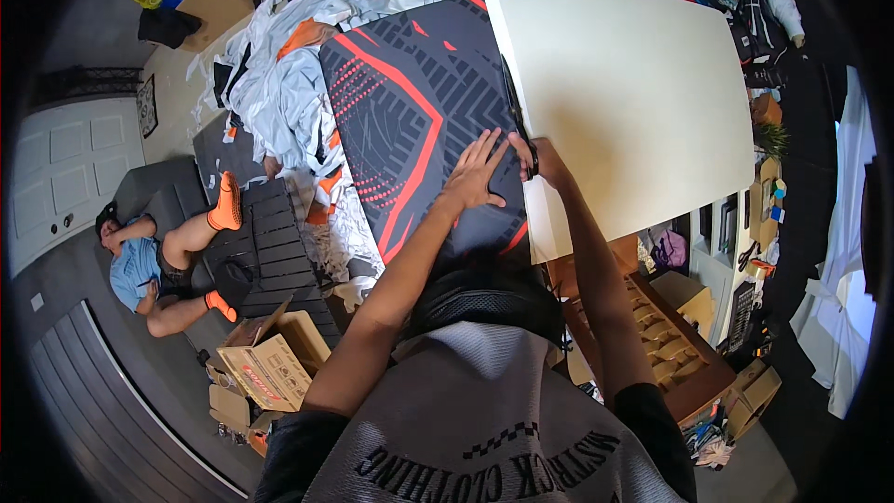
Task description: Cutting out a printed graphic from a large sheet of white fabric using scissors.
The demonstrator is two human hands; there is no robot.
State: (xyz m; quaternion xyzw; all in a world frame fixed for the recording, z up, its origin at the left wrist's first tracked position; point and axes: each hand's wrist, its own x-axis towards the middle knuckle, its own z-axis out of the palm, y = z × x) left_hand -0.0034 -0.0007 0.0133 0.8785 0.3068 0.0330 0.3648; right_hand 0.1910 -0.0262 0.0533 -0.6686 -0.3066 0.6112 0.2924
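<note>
Looking down at dark printed fabric (400, 121), spread flat straight ahead and marked with red bands, dots and black chevrons; along its right edge, see a large cream sheet (643, 84), lying flat and reaching well out to the right; just beyond the fabric's left side, notice a loose heap of pale cloth (293, 88), mixed with orange and black scraps; farther left, see a seated person (140, 265) in a blue top and orange socks, near a white panelled door (79, 163); at lower left, find an open cardboard box (270, 368); at lower right, below the sheet, see wooden furniture (666, 340) with a slatted pattern; at far right, notice a white curtain (838, 261).

Reaching forward with both forearms, converging where fabric and sheet meet; resting the left hand (478, 174) palm down on the fabric, fingers fanned and open; bending the right hand (549, 162) inward at the sheet's left edge, closed around a slim black tool (518, 114), just beside the left fingertips; pointing the tool away from the body, along the edge; cannot tell its exact kind, partly hidden by the fingers.
</note>
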